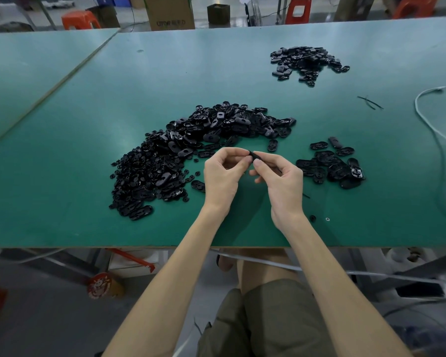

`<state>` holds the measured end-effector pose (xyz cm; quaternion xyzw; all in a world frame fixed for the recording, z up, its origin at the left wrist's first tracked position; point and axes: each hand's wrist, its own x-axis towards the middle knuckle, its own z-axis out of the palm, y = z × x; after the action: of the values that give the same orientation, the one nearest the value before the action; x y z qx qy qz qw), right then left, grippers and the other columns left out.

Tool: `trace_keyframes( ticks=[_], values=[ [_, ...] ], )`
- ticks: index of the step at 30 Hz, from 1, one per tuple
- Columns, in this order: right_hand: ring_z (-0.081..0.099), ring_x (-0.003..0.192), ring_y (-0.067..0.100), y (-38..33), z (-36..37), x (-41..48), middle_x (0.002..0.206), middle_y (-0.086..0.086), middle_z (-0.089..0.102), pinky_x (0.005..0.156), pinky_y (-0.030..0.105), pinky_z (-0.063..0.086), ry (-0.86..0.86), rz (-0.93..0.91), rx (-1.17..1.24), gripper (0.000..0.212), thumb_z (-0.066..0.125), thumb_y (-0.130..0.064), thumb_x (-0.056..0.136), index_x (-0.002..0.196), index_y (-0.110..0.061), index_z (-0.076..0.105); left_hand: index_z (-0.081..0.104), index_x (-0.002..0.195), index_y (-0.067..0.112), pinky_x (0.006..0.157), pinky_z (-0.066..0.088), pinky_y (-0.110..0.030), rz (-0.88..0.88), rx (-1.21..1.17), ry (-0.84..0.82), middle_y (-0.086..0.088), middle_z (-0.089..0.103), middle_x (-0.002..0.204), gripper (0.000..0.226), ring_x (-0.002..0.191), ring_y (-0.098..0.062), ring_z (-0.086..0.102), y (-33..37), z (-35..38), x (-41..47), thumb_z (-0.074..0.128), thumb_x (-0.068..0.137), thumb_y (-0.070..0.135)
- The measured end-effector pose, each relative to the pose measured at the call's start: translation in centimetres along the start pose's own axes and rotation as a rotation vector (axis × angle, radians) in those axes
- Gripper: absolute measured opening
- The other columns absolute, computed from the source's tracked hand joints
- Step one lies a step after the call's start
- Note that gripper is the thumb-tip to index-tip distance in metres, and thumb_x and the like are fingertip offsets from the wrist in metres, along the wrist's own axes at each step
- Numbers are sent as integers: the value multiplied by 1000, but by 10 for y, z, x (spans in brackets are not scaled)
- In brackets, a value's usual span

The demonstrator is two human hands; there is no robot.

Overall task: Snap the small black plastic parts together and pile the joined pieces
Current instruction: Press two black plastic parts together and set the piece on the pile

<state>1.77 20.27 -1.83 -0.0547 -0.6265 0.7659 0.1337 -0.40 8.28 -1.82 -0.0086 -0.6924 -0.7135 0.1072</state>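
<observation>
— Head view: what's being held?
— One small black part (254, 155), pinched between left hand (223, 173) and right hand (281, 176), just above the green table (88, 99).
— Near what?
— Just in front of the big heap (216, 124). A smaller pile (330, 166) lies to the right, and a third pile (307, 63) sits far back.

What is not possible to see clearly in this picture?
Head view:
- black part: mostly covered by fingers of left hand and right hand; joined or not, unclear.
- far pile: pieces too small to tell joined from loose.
- white cable: cut off at right edge.
</observation>
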Motion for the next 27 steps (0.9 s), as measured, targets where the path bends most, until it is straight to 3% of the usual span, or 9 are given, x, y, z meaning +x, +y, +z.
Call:
trace_keyframes(
  ticks=[5,9,12,18,23,27],
  values=[
    [71,77,12,-1,-1,0,92,4,79,67,21,54,-8,7,21,20,66,2,97,111,-7,77,69,106,9,82,60,-35,-40,-61,11,-8,72,95,25,86,-15,67,0,-1,1,83,86,13],
    [69,76,11,-2,-1,0,88,0,78,66,22,54,1,-5,37,21,65,3,97,107,-11,77,74,106,11,78,57,-28,-11,-97,-91,-11,77,100,16,88,-15,71,2,-1,1,78,90,10],
    [68,77,10,-2,-1,0,86,-1,78,66,21,53,7,-23,38,22,64,3,98,104,-13,78,73,103,12,82,57,-30,-16,-129,-107,-15,76,100,14,88,-17,70,4,0,0,78,90,8],
    [69,89,6,0,2,0,120,6,70,72,20,55,-9,-44,-65,26,67,-7,99,115,-25,78,68,103,9,81,54,-35,11,-171,-77,-11,75,105,13,89,-16,65,8,-1,-1,74,93,5],
    [69,89,12,0,2,1,105,3,69,69,21,56,55,-16,-45,26,71,-11,97,122,-19,70,64,106,11,83,55,-39,-58,-217,-38,-21,74,98,14,78,-21,66,6,1,0,73,95,11],
    [72,86,10,-1,2,0,103,3,75,67,21,55,77,-18,-37,14,69,-13,99,113,-17,71,72,118,15,80,60,-33,-26,-249,-87,-9,75,90,21,87,-21,74,8,1,-2,69,98,8]
  ],
)
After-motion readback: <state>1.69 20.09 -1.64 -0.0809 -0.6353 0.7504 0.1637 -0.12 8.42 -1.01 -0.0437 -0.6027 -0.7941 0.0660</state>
